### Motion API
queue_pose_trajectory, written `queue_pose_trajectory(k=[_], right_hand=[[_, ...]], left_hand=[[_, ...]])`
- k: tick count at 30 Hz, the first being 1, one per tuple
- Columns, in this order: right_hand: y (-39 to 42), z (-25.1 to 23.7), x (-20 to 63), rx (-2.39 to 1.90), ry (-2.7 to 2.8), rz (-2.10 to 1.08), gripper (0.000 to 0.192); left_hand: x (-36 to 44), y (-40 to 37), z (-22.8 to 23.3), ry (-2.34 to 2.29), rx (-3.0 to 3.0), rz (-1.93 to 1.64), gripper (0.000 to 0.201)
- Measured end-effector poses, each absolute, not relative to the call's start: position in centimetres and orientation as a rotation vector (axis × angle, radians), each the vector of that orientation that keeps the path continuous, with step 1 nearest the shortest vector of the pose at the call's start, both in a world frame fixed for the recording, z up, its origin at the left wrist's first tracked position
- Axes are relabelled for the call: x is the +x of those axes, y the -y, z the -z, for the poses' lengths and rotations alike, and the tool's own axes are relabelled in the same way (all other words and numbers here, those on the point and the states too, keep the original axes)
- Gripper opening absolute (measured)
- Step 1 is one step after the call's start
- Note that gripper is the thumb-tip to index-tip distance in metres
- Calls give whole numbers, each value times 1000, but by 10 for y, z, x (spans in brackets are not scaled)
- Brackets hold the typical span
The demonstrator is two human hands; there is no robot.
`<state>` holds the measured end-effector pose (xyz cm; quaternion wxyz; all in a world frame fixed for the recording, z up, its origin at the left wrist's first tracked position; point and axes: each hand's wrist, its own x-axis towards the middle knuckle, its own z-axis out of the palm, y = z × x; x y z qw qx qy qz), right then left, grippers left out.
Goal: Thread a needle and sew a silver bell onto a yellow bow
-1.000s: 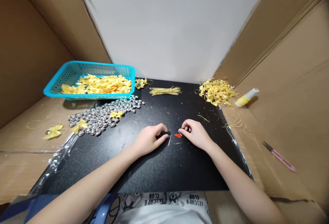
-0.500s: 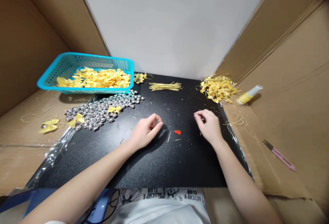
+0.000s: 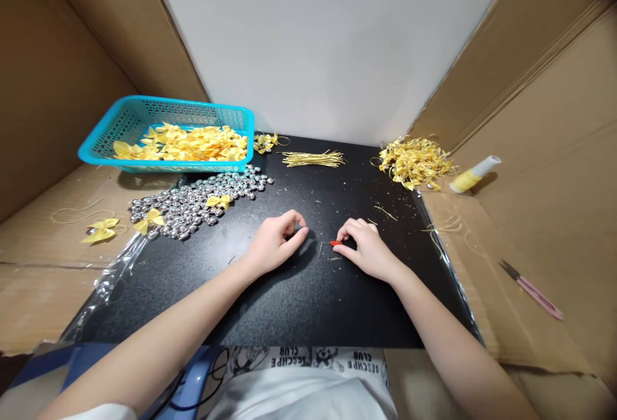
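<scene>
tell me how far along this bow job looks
Done: a heap of bows with gold loops lies far right. In hand: the right hand pinches at a small red piece; the left hand is curled shut, contents hidden. Left, likely: a basket of plain bows, many silver beads and gold wires.

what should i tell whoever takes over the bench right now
Left hand: loosely curled on the black mat; whether it holds anything cannot be told.
Right hand: fingertips pinched at the small red piece mid-mat.
Supplies: yellow bows in the blue basket, silver beads beside it, gold wires at the back, pile of gold-looped bows back right, snips on the cardboard at right.
Many loose bows and beads remain.
</scene>
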<state>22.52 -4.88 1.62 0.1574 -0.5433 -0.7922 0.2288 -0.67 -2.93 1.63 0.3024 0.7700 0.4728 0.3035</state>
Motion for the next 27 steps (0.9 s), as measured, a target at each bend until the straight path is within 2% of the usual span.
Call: queue_pose_trajectory(k=[4,10,27], right_hand=[[49,-15,224,-1543,2242,-674,10],[49,-13,224,-1501,2170,-713,9],[51,-20,220,-1328,2052,-797,13]], left_hand=[[-7,29,-17,-1243,2066,-713,17],[-6,29,-19,-1231,2091,-567,29],[6,30,-9,-1073,1857,-643,30]])
